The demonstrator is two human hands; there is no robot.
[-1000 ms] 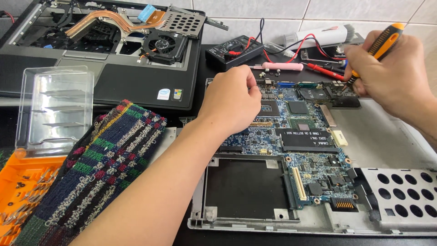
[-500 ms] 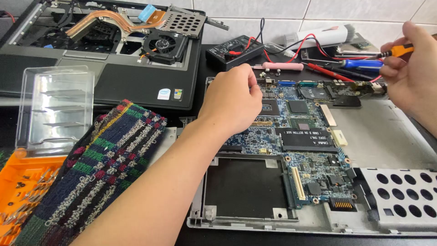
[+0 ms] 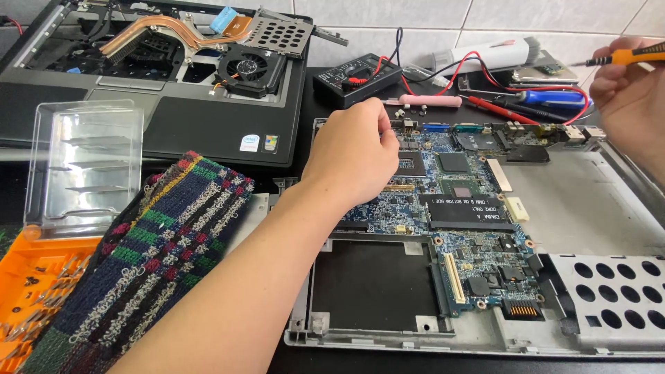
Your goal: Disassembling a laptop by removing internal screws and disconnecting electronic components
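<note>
An opened laptop base (image 3: 589, 208) lies in front of me with its blue motherboard (image 3: 471, 215) exposed. My left hand (image 3: 350, 156) rests on the board's upper left corner, fingers curled and pinching something too small to make out. My right hand (image 3: 627, 93) is lifted at the far right edge, above the base's back right corner. It grips an orange and black screwdriver (image 3: 623, 57) whose thin tip points left, clear of the board.
A second dismantled laptop (image 3: 159, 83) with a fan and copper heat pipe lies at the back left. A black multimeter (image 3: 357, 79) with red leads, a pink tool (image 3: 429, 101) and a blue-handled screwdriver (image 3: 554, 97) lie behind the base. An orange bit case (image 3: 34, 277) with clear lid and a plaid cloth (image 3: 152, 256) sit left.
My right hand has lifted the screwdriver off the board's back right corner and drawn it up and to the right. My left hand has stayed on the board.
</note>
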